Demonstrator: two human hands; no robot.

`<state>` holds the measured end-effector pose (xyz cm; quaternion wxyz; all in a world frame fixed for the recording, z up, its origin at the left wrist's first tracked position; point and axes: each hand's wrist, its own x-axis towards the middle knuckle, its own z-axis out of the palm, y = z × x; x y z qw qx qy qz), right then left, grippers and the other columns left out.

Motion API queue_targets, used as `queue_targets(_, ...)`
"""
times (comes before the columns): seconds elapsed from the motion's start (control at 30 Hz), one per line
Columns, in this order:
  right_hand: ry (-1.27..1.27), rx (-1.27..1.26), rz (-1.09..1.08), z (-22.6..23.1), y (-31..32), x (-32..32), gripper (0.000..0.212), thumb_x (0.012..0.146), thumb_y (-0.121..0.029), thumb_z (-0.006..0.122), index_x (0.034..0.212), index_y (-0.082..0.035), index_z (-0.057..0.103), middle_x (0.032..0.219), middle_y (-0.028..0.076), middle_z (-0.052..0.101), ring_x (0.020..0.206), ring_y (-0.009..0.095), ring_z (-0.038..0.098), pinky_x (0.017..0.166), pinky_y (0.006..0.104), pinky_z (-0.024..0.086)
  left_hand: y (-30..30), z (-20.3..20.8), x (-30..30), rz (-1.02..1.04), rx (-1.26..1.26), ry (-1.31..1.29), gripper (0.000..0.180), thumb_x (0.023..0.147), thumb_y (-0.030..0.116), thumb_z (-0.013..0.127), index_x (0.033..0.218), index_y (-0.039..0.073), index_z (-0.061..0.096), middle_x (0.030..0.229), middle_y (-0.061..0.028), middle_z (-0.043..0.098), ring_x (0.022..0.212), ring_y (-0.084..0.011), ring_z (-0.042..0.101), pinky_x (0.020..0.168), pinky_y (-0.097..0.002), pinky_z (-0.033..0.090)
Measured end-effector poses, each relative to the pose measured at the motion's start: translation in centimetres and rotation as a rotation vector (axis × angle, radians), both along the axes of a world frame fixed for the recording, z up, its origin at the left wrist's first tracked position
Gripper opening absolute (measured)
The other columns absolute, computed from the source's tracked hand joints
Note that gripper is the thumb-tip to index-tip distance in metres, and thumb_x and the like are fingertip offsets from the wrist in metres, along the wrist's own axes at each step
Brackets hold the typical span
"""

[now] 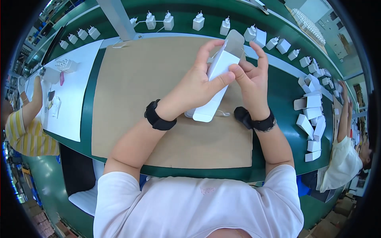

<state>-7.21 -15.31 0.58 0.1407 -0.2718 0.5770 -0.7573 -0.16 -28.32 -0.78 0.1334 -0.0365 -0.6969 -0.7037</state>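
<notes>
Between my hands is a long white carton (222,67), tilted above the brown cardboard sheet, its far end flap standing up and its near flap hanging loose. My left hand (200,81) grips the carton along its left side, thumb across the upper face. My right hand (252,75) pinches its right edge near the far end with the thumb, the index finger raised beside the open flap. What the carton holds inside is hidden. Just below it a small white cable piece (223,114) lies on the brown sheet (135,87).
White plug adapters (198,20) stand in a row along the raised green ledge. A pile of white cartons (313,115) lies on the right of the green table. At far left, a person in a striped shirt (29,129) works at a white sheet; another person (341,158) is at far right.
</notes>
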Motion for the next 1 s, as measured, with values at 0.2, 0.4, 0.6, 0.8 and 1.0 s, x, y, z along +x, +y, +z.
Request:
queue_targets(0.2, -0.055, 0.077, 0.123, -2.1, 1.0, -1.7, 0.024, 0.093, -0.021, 0.050, 0.109, -0.004, 0.051, 0.096, 0.002, 0.055, 0.088, 0.009, 0.051, 0.081, 0.0226, 0.041, 0.2, 0.2, 0.3, -0.001, -0.061, -0.050, 0.061, 0.084, 0.030, 0.060, 0.128, 0.006, 0.025, 0.105, -0.0174, 0.050, 0.093, -0.0235, 0.055, 0.076, -0.0331, 0.047)
queue_targets(0.4, 0.042, 0.064, 0.150, -2.5, 1.1, -1.5, 0.024, 0.089, -0.018, 0.056, 0.108, -0.003, 0.053, 0.094, 0.001, 0.056, 0.086, 0.008, 0.052, 0.077, 0.0217, 0.042, 0.1, -0.2, 0.2, 0.029, -0.074, -0.105, 0.065, 0.084, 0.038, 0.060, 0.122, 0.004, 0.021, 0.100, -0.0192, 0.050, 0.090, -0.0227, 0.056, 0.073, -0.0333, 0.048)
queue_targets(0.6, 0.080, 0.079, 0.099, -1.1, 1.1, -1.7, 0.049, 0.080, -0.014, 0.067, 0.124, -0.001, 0.049, 0.108, 0.011, 0.061, 0.097, 0.016, 0.057, 0.083, 0.0257, 0.045, -0.9, -1.1, 0.2, -0.013, -0.167, -0.005, 0.080, 0.082, 0.037, 0.064, 0.128, 0.006, 0.007, 0.098, -0.0198, 0.050, 0.084, -0.0222, 0.057, 0.070, -0.0315, 0.048)
queue_targets(0.8, 0.408, 0.117, 0.219, 0.0, 2.1, -2.8, 0.037, 0.082, -0.030, 0.064, 0.101, 0.001, 0.065, 0.107, 0.014, 0.063, 0.095, 0.020, 0.060, 0.083, 0.0283, 0.046, -1.0, 0.1, 0.4, -0.123, -0.030, -0.147, 0.086, 0.078, 0.035, 0.069, 0.129, 0.007, 0.006, 0.108, -0.0242, 0.042, 0.093, -0.0259, 0.054, 0.073, -0.0339, 0.048)
queue_targets(1.0, 0.227, 0.331, 0.207, 0.6, 2.3, -2.9, 0.033, 0.086, -0.022, 0.059, 0.107, 0.003, 0.062, 0.101, 0.011, 0.064, 0.086, 0.016, 0.059, 0.079, 0.0268, 0.046, -1.3, 0.2, 0.7, -0.115, -0.224, -0.059, 0.085, 0.076, 0.030, 0.071, 0.129, 0.007, 0.009, 0.114, -0.0266, 0.038, 0.099, -0.0300, 0.051, 0.079, -0.0361, 0.046)
